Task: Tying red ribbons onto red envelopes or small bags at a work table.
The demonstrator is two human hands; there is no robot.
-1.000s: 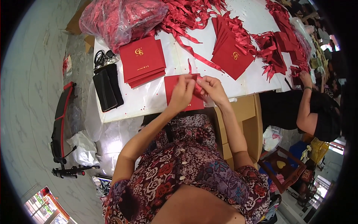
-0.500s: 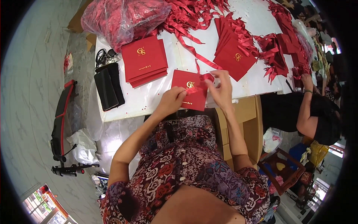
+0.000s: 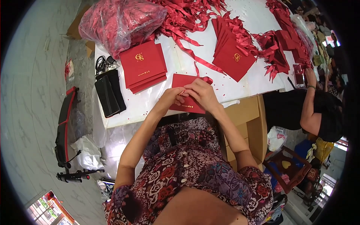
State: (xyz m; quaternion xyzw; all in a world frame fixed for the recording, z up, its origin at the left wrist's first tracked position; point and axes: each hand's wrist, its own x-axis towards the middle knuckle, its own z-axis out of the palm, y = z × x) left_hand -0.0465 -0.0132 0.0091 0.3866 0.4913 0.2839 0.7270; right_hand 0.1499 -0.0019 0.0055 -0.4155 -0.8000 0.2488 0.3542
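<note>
Both hands down on a red card folder (image 3: 182, 93) lying flat at the near edge of the white table (image 3: 258, 80), just above the lap, a little past the picture's centre toward 12 o'clock. Left hand (image 3: 173, 98) at the folder's 8 o'clock side, fingers curled together and pinched on something thin at the folder's face; probably a strip of ribbon, though too small to tell for sure. Right hand (image 3: 203, 93) at the folder's 3 o'clock side, fingers bent and close together, pressing on the cover, fingertips touching the left hand's. A red ribbon bow (image 3: 206, 79) just at 12 o'clock of the right hand, touching the folder's top edge.

At 10 o'clock of the hands, a neat stack of red folders (image 3: 144, 66) with a gold mark on the top one. Beside that stack, toward 9 o'clock, a black pouch (image 3: 109, 94) at the table's left edge, with a black cable coiled above it. At 11 o'clock, a clear plastic bag of red ribbon (image 3: 120, 20). At 12 o'clock, loose red ribbons (image 3: 187, 15) heaped across the table. At 1 o'clock, a fanned row of red folders (image 3: 232, 52). At 3 o'clock, another person's arm (image 3: 309, 103) reaching to the table's far right end. At 4 o'clock, an open cardboard box (image 3: 249, 123) under the table edge.
</note>
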